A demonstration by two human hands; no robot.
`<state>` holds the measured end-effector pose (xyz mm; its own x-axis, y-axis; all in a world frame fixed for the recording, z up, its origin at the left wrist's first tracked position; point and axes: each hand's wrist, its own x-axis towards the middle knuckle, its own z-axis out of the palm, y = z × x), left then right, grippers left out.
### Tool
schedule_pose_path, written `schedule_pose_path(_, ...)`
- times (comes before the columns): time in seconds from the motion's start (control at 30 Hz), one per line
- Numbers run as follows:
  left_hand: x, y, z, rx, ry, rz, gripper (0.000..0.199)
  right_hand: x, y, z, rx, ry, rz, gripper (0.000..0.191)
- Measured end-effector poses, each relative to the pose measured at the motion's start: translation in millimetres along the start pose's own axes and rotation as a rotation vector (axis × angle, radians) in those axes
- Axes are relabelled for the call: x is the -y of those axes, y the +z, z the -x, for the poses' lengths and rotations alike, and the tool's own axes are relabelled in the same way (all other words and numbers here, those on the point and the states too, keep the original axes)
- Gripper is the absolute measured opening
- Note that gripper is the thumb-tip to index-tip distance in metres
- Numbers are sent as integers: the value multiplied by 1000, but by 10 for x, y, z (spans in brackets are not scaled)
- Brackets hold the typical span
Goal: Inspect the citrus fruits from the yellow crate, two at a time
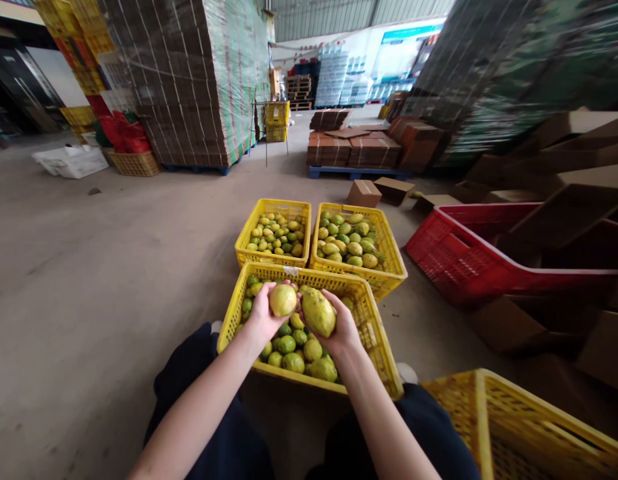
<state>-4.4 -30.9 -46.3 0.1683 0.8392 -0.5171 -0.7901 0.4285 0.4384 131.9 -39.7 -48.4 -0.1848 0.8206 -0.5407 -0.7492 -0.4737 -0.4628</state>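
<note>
My left hand (265, 319) holds a round yellow fruit (283, 300) over the near yellow crate (383, 347). Close beside it, my right hand (342, 328) has its fingers round a larger, bumpy yellow-green fruit (319, 313). Green and yellow fruits (293, 362) lie in the near crate below both hands. Behind it stand two more yellow crates: the left one (243, 245) holds smaller yellow and green fruits, the right one (393, 260) holds larger ones.
At the right stands a red crate (449, 250) with cardboard boxes in it. Another yellow crate (481, 413) is at the lower right. Small boxes (363, 193) lie before a blue pallet (339, 172) of flat cardboard. A wrapped stack (179, 87) rises at the left.
</note>
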Motion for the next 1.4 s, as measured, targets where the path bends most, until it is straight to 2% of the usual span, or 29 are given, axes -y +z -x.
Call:
schedule_pose_path(0.23, -14, 27, 22, -60, -13, 38, 25, -4, -100, -65, -15, 26, -117, 26)
schedule_pose_path(0.33, -18, 43, 43, -10, -6, 32, 23, 2, -115, -67, -6, 14, -138, 29)
schedule_pose_path(0.5, -26, 80, 68, 76, 37, -3, 16, 19, -83, -33, 1, -52, -177, 25)
schedule_pose_path(0.8, -15, 45, 83, 66, -93, 153, 18, 58, -46, 27, -20, -40, -198, 11)
schedule_pose_path(1.0, -29, 46, 120, 115, -36, 266, 8, 48, -57, 24, 34, -34, -201, 20)
schedule_pose_path(1.13, -30, 46, 112, 150, -59, 276, 7, 46, -58, 28, 117, -56, -187, 24)
schedule_pose_path(1.4, 16, 35, 44, 48, -67, 228, 3, 20, -38, -6, 96, -46, -147, 22)
